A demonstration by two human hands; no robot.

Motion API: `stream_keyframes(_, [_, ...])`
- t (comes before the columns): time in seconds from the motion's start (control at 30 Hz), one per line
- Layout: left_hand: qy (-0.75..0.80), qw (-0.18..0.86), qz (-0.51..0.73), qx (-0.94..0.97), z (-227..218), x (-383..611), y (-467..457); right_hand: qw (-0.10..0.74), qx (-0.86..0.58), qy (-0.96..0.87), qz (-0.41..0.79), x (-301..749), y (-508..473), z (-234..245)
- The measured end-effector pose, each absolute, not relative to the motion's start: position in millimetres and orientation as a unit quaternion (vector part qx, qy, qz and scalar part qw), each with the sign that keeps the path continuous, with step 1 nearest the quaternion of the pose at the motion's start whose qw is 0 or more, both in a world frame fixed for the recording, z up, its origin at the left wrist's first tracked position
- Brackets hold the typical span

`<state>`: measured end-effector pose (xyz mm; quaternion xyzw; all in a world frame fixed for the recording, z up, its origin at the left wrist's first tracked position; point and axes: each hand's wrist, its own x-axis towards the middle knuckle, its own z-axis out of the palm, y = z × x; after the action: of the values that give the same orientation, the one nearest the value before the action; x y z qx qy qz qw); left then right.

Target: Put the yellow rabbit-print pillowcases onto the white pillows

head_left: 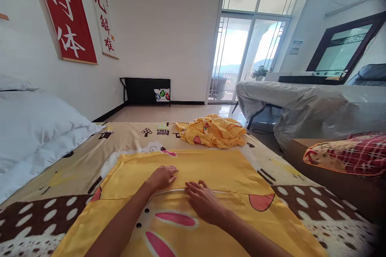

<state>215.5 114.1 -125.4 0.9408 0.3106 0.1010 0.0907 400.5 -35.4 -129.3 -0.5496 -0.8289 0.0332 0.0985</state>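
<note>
A yellow cloth (pixel 238 213) printed with a rabbit's pink ears and eyes lies spread across the bed. Its far part forms a separate band, with an edge running sideways under my hands. My left hand (pixel 162 177) rests flat on that band, fingers stretched out and pointing right. Just right of it, my right hand (pixel 203 202) lies on the cloth along the edge, fingers extended and slightly spread. Neither hand grips anything. A crumpled yellow cloth (pixel 215 131) of similar colour sits in a heap beyond the spread one.
The bed has a patterned blanket (pixel 126 134) with brown dotted areas. White pillows (pixel 39 124) lie at the left. A plastic-covered table (pixel 271 92) stands at the right, near a brown box-like surface bearing a red plaid folded cloth (pixel 352 154). A black folded frame (pixel 147 90) leans against the wall.
</note>
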Motion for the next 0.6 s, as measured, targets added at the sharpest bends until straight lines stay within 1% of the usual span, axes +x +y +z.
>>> stream_keyframes(0.13, [0.3,0.111,0.085,0.944,-138.1,256.5,97.3,0.115,-0.571,-0.808,0.089,364.9,-57.9,-141.7])
stream_keyframes(0.3, [0.288,0.146,0.063,0.944,-141.4,247.9,97.7,0.105,-0.569,-0.798,0.169,382.4,-64.1,-137.7])
stream_keyframes(0.47, [0.278,0.18,0.028,0.943,-134.7,241.3,99.4,0.089,-0.567,-0.794,0.202,393.4,-60.7,-140.3])
stream_keyframes(0.6, [0.293,0.181,0.02,0.939,-134.3,244.9,98.4,0.123,-0.574,-0.786,0.195,389.4,-62.0,-141.2])
